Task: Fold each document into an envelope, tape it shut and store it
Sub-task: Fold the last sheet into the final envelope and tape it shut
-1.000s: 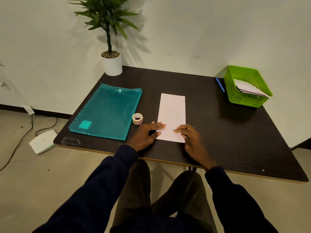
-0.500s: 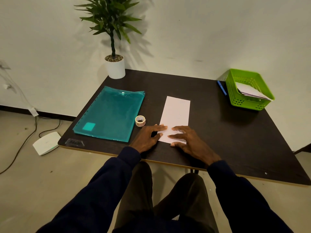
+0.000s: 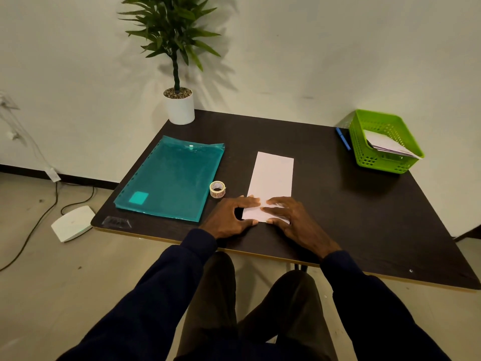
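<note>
Folding stage, judged early to middle for this sheet. Pressed down with both hands on the near end of the paper [image 3: 272,175], close to the near edge of the table [image 3: 338,217]. Laid the left hand [image 3: 231,214] loose and uncurled, fingers [image 3: 247,201] reaching across the sheet's left edge, thumb at its near corner; gripped nothing, as far as could be seen. Spread the right hand [image 3: 291,217] flat on the sheet, tips almost meeting the left's in the middle; clasped nothing either.

Appeared already narrowed lengthwise into a long strip, lying flat and running away from the body. Not yet closed into an envelope, not yet taped, not yet stored.

Left untouched just beside the left hand: tape roll [image 3: 217,189], between strip and teal folder [image 3: 171,178]. Farther off, near the far right corner: green basket [image 3: 377,162] with a few pale papers [image 3: 387,145] inside, probably finished pieces, though too small to tell. Beside it, blue pen [image 3: 343,138]. Farthest, by the wall: potted plant [image 3: 179,108].
</note>
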